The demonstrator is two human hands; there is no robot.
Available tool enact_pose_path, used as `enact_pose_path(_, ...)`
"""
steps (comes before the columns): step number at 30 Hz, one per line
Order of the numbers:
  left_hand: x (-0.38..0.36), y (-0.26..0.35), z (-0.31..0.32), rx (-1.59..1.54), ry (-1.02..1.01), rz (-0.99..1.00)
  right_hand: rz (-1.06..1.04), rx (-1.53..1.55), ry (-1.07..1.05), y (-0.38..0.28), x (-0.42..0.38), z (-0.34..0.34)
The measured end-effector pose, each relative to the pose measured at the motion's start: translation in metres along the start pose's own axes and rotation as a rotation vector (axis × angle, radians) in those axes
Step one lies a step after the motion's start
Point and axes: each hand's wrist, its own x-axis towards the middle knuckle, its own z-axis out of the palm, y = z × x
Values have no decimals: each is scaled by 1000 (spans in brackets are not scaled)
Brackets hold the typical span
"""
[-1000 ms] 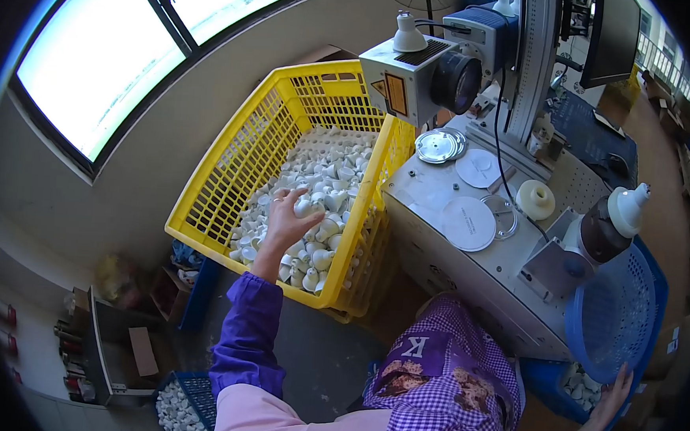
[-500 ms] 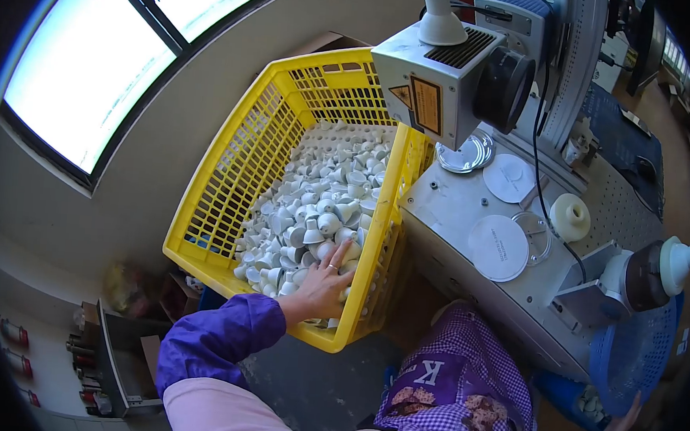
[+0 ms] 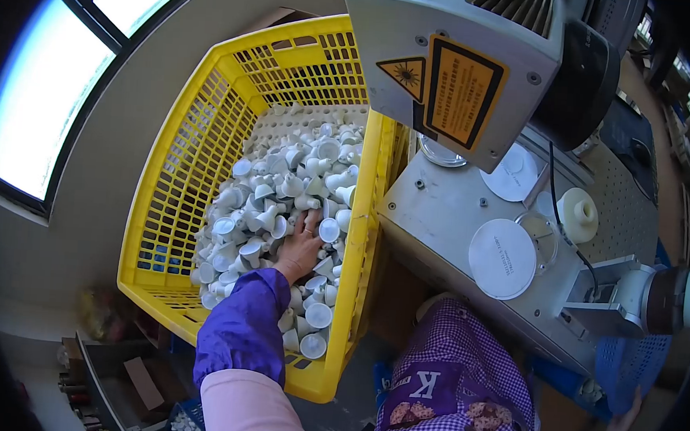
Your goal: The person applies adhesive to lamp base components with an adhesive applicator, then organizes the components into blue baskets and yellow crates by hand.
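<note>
My left hand (image 3: 299,248) is sunk into a heap of white bulb housings (image 3: 272,183) inside a large yellow crate (image 3: 155,227). Its fingers reach outstretched into the heap, with the tips partly hidden between the pieces. The housings are cup-shaped, wide at one end and narrow at the other, and lie every which way. At the lower right, my right hand (image 3: 623,424) grips the edge of a blue perforated plastic basket (image 3: 628,363), which is tilted; most of those fingers are hidden behind it.
A laser head with warning labels (image 3: 463,88) overhangs the metal bench (image 3: 432,209). White discs (image 3: 502,258), a cream round part (image 3: 577,215) and a rotary holder (image 3: 632,296) sit on the bench. An open drawer (image 3: 137,384) stands at the lower left. A window is at upper left.
My left hand has moved from the crate's near right side deeper into the heap, shifting several housings. The view has come closer to the laser head. My right hand stays at the blue basket.
</note>
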Motion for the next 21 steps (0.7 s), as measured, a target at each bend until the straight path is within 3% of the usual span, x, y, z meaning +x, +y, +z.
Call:
enact_pose_path(5,17,-33,7,-160,178,8,30,84,31,7,-2,0)
enact_pose_path(7,37,-49,24,-184,232,-164,36,110,22,0,-7,15)
enact_pose_path(9,68,-59,40,-245,21,-457,46,45,7,-10,-24,41)
enact_pose_path(11,83,-87,95,-25,57,-410,19,57,-23,-18,-39,69)
enact_pose_path(12,91,-119,138,-216,4,-415,48,68,-31,-22,-49,84)
enact_pose_path(13,80,-112,118,-233,52,-323,83,97,-14,-26,-56,100)
enact_pose_path(14,72,-113,115,-431,25,-450,109,130,36,-29,-67,108)
enact_pose_path(15,69,-125,124,-583,-42,-452,105,197,17,-30,-73,115)
enact_pose_path(16,62,-92,71,-527,15,-322,159,178,21,-37,-80,120)
enact_pose_path(17,57,-87,61,-572,-11,-308,177,182,-17,-32,-75,106)
enact_pose_path(18,54,-92,69,-535,58,-267,201,226,69,-29,-73,104)
enact_pose_path(19,53,-88,72,-865,98,-496,212,210,59,-29,-71,101)
enact_pose_path(21,55,-148,137,-778,-74,-255,238,226,45,-24,-68,95)
